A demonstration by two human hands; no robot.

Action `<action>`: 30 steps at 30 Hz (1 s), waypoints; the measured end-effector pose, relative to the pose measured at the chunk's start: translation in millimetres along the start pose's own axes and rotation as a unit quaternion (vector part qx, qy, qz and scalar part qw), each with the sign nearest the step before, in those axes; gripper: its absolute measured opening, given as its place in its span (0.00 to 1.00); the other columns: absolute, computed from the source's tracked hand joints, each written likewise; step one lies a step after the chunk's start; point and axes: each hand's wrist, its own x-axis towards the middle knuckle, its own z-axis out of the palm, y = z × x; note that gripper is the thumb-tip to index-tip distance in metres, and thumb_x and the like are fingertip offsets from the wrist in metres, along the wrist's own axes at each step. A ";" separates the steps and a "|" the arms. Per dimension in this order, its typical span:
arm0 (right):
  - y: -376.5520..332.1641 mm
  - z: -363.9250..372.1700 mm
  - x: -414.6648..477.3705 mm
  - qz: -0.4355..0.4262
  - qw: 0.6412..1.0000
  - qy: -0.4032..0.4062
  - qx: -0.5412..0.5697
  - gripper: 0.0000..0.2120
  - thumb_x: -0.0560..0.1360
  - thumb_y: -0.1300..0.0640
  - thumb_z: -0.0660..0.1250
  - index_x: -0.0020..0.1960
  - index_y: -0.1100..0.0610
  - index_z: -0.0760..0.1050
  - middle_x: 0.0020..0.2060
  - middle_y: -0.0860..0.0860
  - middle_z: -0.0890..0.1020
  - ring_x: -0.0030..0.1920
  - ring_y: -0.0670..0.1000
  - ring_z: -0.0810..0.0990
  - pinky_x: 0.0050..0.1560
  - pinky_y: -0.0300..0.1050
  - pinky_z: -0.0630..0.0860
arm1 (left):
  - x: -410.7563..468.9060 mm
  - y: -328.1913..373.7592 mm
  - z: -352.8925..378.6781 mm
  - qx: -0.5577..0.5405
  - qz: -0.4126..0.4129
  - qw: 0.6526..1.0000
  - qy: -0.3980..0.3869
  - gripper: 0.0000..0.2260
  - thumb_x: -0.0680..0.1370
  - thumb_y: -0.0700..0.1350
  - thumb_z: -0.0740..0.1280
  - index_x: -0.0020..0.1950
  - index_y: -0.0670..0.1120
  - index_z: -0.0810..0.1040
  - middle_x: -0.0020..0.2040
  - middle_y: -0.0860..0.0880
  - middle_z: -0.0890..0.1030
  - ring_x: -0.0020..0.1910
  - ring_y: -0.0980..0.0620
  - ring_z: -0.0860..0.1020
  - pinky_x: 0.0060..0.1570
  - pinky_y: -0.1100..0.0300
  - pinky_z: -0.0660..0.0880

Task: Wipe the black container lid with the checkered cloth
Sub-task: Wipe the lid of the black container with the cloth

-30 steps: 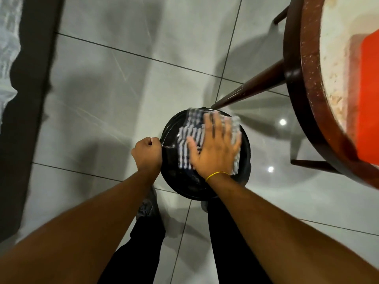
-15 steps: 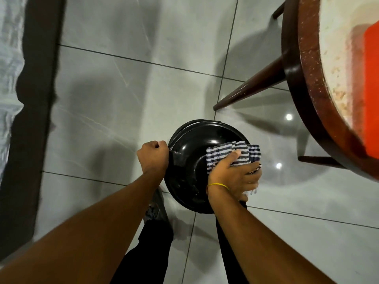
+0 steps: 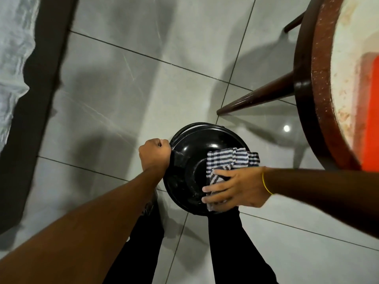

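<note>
The round black container lid (image 3: 190, 160) is held in the air above the tiled floor, its glossy face toward me. My left hand (image 3: 155, 153) is clenched on the lid's left rim. The checkered cloth (image 3: 227, 160), blue and white, lies bunched over the lid's right side. My right hand (image 3: 235, 188), with a yellow band at the wrist, presses the cloth against the lid's lower right edge, fingers spread toward the left. Part of the cloth is hidden under that hand.
A round wooden table (image 3: 320, 83) with dark splayed legs stands at the right, with an orange object (image 3: 372, 119) on its top. My legs in black trousers (image 3: 235, 249) are below the lid. A dark strip and white fabric (image 3: 14, 48) run along the left.
My right hand slid with the cloth from the middle of the lid to its lower right edge and turned sideways. My left hand kept its hold on the left rim.
</note>
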 end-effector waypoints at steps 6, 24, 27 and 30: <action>20.2 14.8 26.5 -0.048 0.997 0.062 -0.027 0.34 0.87 0.37 0.55 0.90 0.47 0.54 0.90 0.55 0.55 0.90 0.61 0.53 0.85 0.73 0.47 | 5.4 -1.5 1.4 0.001 0.004 1.000 0.006 0.24 0.74 0.40 0.66 0.24 0.50 0.57 0.19 0.52 0.53 0.21 0.53 0.53 0.25 0.60 0.54; -43.0 -8.7 121.9 0.873 0.396 0.210 0.190 0.32 0.86 0.36 0.55 0.87 0.46 0.61 0.88 0.55 0.59 0.87 0.66 0.59 0.80 0.73 0.64 | 7.9 -0.1 -0.2 0.030 0.037 0.999 0.007 0.24 0.74 0.42 0.66 0.24 0.50 0.57 0.20 0.54 0.53 0.22 0.54 0.53 0.27 0.60 0.55; -41.1 -15.1 146.4 0.900 0.323 0.210 0.203 0.31 0.87 0.38 0.54 0.87 0.50 0.61 0.88 0.57 0.62 0.87 0.66 0.61 0.78 0.75 0.67 | 10.4 -0.3 -0.1 0.042 0.048 0.998 0.001 0.22 0.74 0.44 0.65 0.24 0.49 0.57 0.21 0.54 0.54 0.23 0.52 0.54 0.27 0.59 0.56; -56.4 -4.8 147.4 0.860 0.428 0.199 0.194 0.36 0.86 0.36 0.54 0.90 0.49 0.55 0.89 0.57 0.59 0.88 0.65 0.58 0.82 0.74 0.60 | 11.2 0.9 -1.0 0.046 0.052 0.998 -0.001 0.22 0.74 0.43 0.65 0.25 0.47 0.57 0.22 0.52 0.55 0.24 0.50 0.55 0.27 0.57 0.56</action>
